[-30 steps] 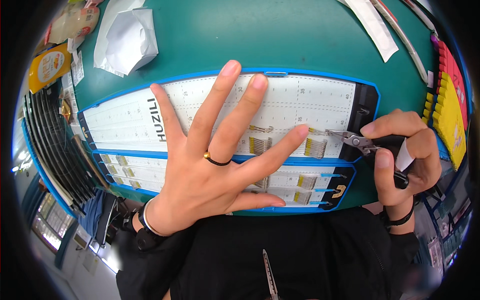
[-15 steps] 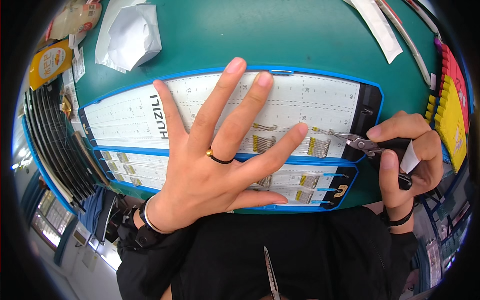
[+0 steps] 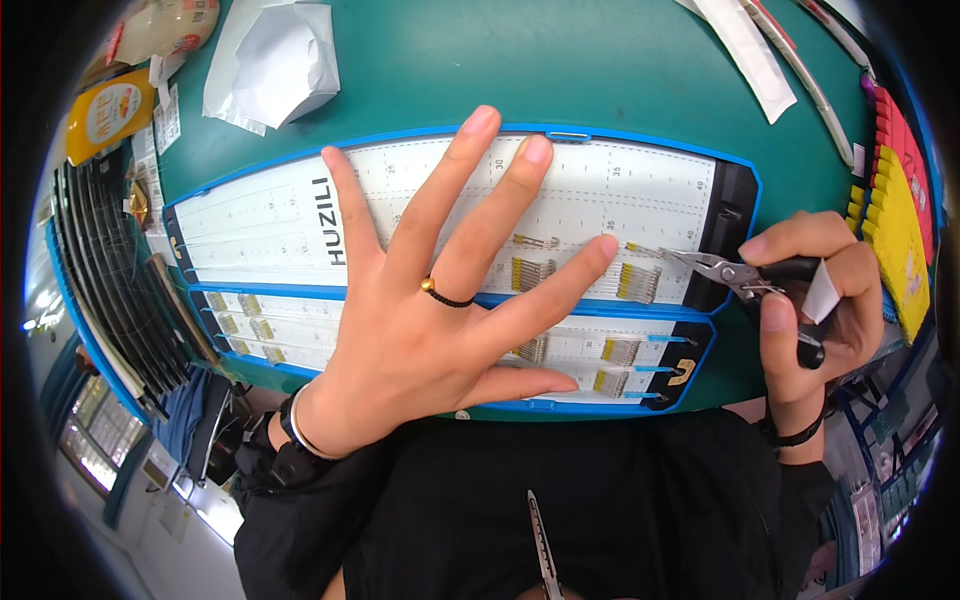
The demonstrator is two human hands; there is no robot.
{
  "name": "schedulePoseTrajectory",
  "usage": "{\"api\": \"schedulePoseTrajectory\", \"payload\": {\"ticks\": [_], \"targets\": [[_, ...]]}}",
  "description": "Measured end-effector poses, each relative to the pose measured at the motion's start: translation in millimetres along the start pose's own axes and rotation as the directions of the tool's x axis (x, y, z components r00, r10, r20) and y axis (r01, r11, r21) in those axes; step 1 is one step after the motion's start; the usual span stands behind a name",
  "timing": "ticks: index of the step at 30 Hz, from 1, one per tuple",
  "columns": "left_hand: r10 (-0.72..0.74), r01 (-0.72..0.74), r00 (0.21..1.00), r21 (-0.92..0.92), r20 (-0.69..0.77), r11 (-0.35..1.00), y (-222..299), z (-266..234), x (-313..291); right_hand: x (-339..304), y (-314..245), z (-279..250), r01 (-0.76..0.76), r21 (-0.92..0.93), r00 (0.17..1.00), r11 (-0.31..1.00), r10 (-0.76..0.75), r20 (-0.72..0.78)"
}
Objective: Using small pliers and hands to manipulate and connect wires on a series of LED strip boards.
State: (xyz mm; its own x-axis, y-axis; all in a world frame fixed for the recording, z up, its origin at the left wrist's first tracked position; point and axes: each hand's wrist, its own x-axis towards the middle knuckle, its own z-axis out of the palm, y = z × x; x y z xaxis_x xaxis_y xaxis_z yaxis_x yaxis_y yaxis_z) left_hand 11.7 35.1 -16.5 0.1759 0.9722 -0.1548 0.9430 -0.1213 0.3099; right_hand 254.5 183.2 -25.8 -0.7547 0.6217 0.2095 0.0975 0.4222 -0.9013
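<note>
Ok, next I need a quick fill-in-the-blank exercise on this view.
1. The right hand grips pointed metal pliers with ____-coloured handles.
2. The spread left hand is palm ____ over a long white blue-rimmed case.
3. On its black braided cord ring sits a round ____-coloured bead.
4. The crumpled white packet lies on a smooth ____-coloured tabletop.
Missing words: black; down; gold; green.
</note>
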Motion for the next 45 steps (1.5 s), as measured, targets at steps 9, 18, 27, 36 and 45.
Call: {"api": "schedulePoseTrajectory", "payload": {"ticks": [9, 18, 27, 36, 45], "targets": [[0.023, -0.023, 0.999, 0.024, -0.032, 0.999, 2, -3, -2, 4, 2, 8, 0.122, -0.043, 0.992, 0.992, -0.123, -0.022], [0.056, -0.051, 0.993, 0.045, -0.1, 0.998, 4, -2, -6, -1, 4, 9, 0.038, 0.139, 0.992, 0.99, -0.021, -0.121], [0.067, -0.063, 0.989, 0.029, -0.135, 0.998, 6, 1, -8, -4, -1, 12, -0.011, 0.157, 0.99, 0.988, 0.032, -0.134], [0.054, -0.051, 0.989, 0.027, -0.139, 0.998, 1, 0, -14, 0, 0, 18, 0.008, 0.158, 0.992, 0.987, 0.013, -0.128], [0.053, -0.051, 0.994, 0.026, -0.091, 0.998, 10, -6, -6, -7, 0, 8, -0.078, 0.1, 0.991, 0.992, 0.088, -0.098]]}}
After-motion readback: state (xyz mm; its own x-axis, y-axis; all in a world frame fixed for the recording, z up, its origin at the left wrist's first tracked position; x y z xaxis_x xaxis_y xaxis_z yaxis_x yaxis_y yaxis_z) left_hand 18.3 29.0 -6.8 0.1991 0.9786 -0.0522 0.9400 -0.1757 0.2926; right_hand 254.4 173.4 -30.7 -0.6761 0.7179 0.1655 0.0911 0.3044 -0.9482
